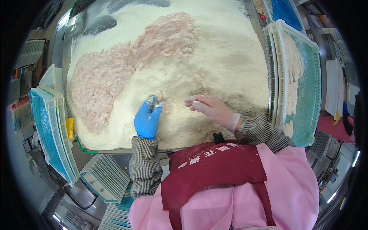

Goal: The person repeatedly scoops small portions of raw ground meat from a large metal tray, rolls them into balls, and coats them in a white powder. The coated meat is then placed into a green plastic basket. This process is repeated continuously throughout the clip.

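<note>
Before me a wide metal-rimmed table holds a thick layer of pale breading powder (230, 63). Across its left and upper middle lies a heap of raw pale-pink meat strips (100, 74). My left hand (147, 116), in a blue glove, rests at the powder with thumb and fingers curved around a small gap. A coated meat piece (166, 106) lies beside its fingertips; whether they touch it, I cannot tell. My right hand (214, 110), in a thin clear glove, is over the powder with fingers together. Another meat piece (198, 79) lies above it. The right palm is hidden.
At the right edge, a plastic tray (307, 86) with a green liner holds coated strips in rows. Blue-lined trays (49, 126) stand at the left. Stacked white trays (105, 178) are at lower left, near a yellow plastic piece (69, 128) by the table's edge.
</note>
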### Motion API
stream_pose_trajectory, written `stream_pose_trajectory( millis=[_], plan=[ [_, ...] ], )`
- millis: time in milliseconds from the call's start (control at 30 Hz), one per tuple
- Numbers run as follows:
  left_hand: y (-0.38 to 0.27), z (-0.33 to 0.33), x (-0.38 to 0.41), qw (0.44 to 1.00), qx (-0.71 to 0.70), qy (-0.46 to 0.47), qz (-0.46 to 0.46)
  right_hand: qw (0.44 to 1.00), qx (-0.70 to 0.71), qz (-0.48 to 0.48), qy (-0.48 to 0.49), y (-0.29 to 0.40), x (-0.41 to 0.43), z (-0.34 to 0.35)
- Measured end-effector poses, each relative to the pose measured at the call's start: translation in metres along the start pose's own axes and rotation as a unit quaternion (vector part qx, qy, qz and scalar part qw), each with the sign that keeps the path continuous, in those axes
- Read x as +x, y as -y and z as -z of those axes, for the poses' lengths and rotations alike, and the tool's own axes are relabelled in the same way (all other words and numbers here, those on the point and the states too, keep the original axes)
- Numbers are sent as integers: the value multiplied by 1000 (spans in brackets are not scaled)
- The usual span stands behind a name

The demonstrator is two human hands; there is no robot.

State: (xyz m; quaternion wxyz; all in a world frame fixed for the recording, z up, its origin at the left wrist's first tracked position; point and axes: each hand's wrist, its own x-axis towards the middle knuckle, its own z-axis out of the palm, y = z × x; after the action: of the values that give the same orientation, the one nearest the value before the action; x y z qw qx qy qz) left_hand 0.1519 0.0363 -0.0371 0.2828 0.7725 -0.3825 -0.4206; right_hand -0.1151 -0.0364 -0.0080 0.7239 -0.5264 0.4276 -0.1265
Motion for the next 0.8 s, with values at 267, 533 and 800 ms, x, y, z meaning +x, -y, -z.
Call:
stream_pose_trajectory(
  millis=[267,533,800],
  plan=[
    [27,-33,12,989,-107,-78,-62,955,254,-142,-51,-25,77,-54],
    [-31,-101,-31,964,-189,-90,-166,929,351,-24,112,-46,92,-61],
    [-55,-85,8,978,-31,-91,-186,927,364,65,57,-2,63,-46]
  ],
)
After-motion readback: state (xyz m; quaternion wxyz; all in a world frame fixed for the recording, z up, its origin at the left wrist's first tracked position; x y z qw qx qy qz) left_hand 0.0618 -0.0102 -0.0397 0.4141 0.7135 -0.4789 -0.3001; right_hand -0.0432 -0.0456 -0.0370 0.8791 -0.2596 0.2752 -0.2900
